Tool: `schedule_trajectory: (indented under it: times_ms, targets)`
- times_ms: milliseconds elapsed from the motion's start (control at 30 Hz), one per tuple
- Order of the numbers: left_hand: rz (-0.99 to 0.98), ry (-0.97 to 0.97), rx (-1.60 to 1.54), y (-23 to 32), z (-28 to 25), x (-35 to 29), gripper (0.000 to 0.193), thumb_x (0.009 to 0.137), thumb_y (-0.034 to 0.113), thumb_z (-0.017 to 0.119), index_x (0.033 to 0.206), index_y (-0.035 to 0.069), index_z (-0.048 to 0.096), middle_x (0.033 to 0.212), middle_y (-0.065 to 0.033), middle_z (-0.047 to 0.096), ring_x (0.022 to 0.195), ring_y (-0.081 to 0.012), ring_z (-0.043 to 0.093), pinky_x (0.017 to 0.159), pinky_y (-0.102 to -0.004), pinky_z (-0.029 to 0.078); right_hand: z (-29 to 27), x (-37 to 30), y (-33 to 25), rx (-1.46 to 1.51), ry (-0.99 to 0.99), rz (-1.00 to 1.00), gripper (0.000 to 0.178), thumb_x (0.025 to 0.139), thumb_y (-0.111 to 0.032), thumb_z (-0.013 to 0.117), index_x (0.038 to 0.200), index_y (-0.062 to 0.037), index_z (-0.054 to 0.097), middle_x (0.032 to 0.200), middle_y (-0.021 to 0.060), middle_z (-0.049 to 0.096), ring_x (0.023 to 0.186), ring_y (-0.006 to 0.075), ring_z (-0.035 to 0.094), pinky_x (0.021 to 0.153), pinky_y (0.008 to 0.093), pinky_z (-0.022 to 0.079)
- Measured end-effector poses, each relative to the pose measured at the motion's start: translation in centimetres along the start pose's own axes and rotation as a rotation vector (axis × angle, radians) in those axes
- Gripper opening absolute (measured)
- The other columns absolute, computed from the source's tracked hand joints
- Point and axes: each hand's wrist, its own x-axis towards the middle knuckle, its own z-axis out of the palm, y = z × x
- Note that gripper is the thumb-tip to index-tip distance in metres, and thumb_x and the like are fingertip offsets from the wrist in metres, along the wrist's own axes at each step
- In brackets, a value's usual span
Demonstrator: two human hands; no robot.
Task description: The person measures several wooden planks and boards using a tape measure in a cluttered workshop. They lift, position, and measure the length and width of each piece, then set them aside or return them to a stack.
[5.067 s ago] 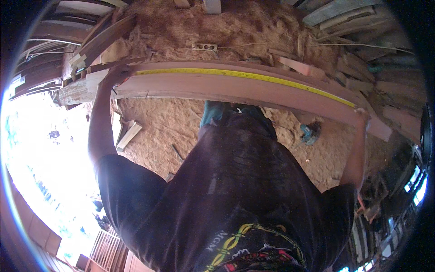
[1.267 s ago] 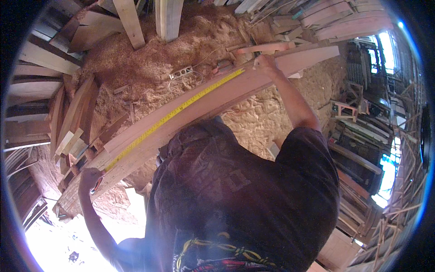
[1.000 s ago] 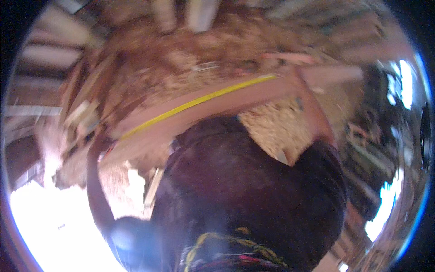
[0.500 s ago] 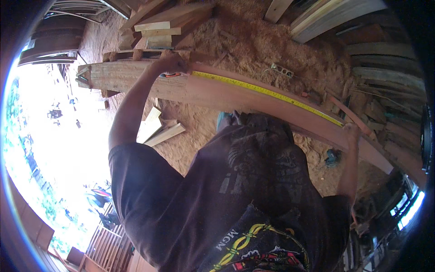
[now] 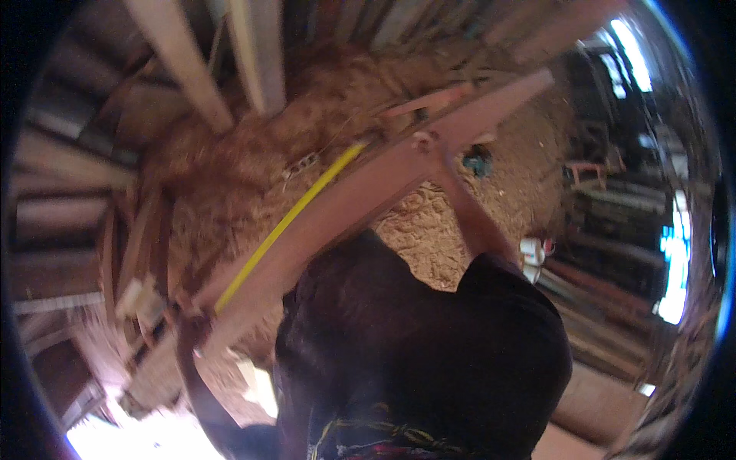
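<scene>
A yellow tape measure (image 5: 287,226) lies stretched along a long reddish plank (image 5: 330,218), which runs from lower left to upper right. At the tape's lower end, my left hand (image 5: 192,323) is closed around its case, which is mostly hidden and blurred. My right hand (image 5: 426,143) rests on the plank farther up, a short way from the tape's far end. Its fingers look bent, but blur hides whether they hold anything.
Sawdust covers the ground, with a grey block with holes (image 5: 301,165) beyond the plank. A dark teal object (image 5: 477,162) lies near my right forearm. Boards (image 5: 257,57) lean at the far side, and stacked timber (image 5: 590,322) stands at the right. Pale offcuts (image 5: 257,383) lie near my left arm.
My view has swung to the right, so the plank now slants upward to the right. My right hand has come away from the tape's end and sits farther along the plank.
</scene>
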Motion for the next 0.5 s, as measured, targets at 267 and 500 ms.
schedule_trajectory:
  times_ms: [267, 500]
  targets:
    - [-0.091, 0.002, -0.633, 14.7, 5.2, 0.0, 0.023, 0.096, 0.023, 0.065, 0.083, 0.004, 0.067, 0.070, -0.0015, 0.064, 0.065, -0.0100, 0.058, 0.060, -0.0277, 0.045, 5.1, -11.3, -4.1, -0.152, 0.068, 0.029, 0.023, 0.092, -0.021, 0.073, 0.109, -0.0057, 0.072, 0.105, 0.0130, 0.074, 0.096, 0.0254, 0.073, 0.083, 0.0376, 0.056]
    - [0.094, 0.014, -0.816, 30.7, 11.1, 6.6, 0.026, 0.099, 0.026, 0.065, 0.094, 0.002, 0.073, 0.081, -0.0039, 0.069, 0.075, -0.0113, 0.062, 0.068, -0.0285, 0.050, 7.0, -13.4, -8.0, 0.070, -0.303, -0.126, 0.031, 0.098, -0.032, 0.067, 0.113, -0.0052, 0.072, 0.106, 0.0141, 0.075, 0.100, 0.0275, 0.073, 0.089, 0.0405, 0.054]
